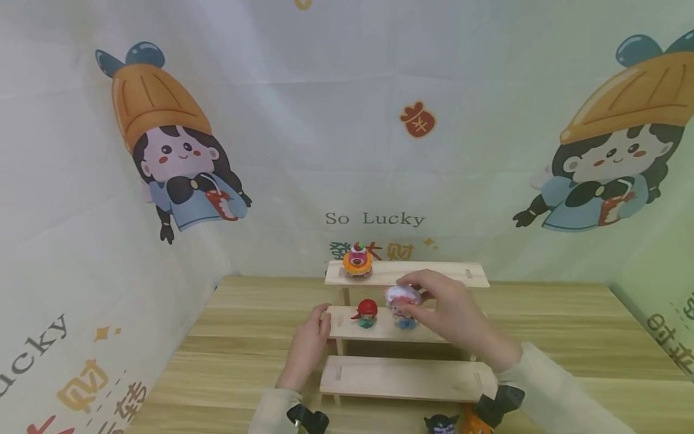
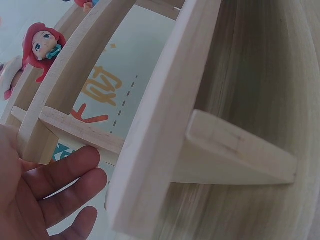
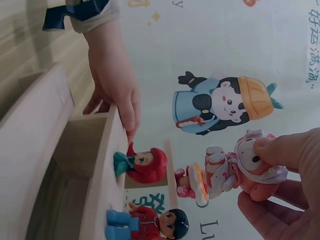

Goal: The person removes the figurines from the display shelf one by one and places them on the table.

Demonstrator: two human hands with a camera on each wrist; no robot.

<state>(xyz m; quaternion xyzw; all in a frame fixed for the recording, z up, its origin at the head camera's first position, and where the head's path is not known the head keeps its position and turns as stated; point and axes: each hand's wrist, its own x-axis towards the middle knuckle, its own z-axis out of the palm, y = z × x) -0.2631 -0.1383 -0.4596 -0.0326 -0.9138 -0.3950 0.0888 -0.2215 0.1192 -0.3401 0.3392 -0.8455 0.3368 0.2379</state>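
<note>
1. The right hand (image 1: 447, 307) pinches a pink-and-white figure (image 3: 234, 167) by its head, thumb on the face side and fingers behind; the figure is in the air above the middle shelf (image 1: 345, 326), so its placing looks unfinished
2. The left hand (image 1: 310, 337) grips the left end of that shelf, a finger over the top and others bent below the edge; how firmly it holds, I cannot tell
3. Near the middle of the same shelf, partly behind the held figure in the head view, a dark-haired figure (image 3: 150, 222) in red top and blue trousers stands upright; a red-haired figure (image 1: 367, 313) stands between it and the left end, the two apart
4. Further back, a bear figure (image 1: 358, 262) in an orange ring sits near the left end of the top shelf (image 1: 423, 273)
5. Nearer the person, before the right half of the front edge of the lowest shelf (image 1: 406, 377), are a dark horned figure (image 1: 441, 424) and an orange figure (image 1: 478, 420), seemingly on the tabletop (image 1: 228, 337), their bases out of view
6. I judge the work partway: three figures are on the shelves, one is in hand, and at least two others are off them
</note>
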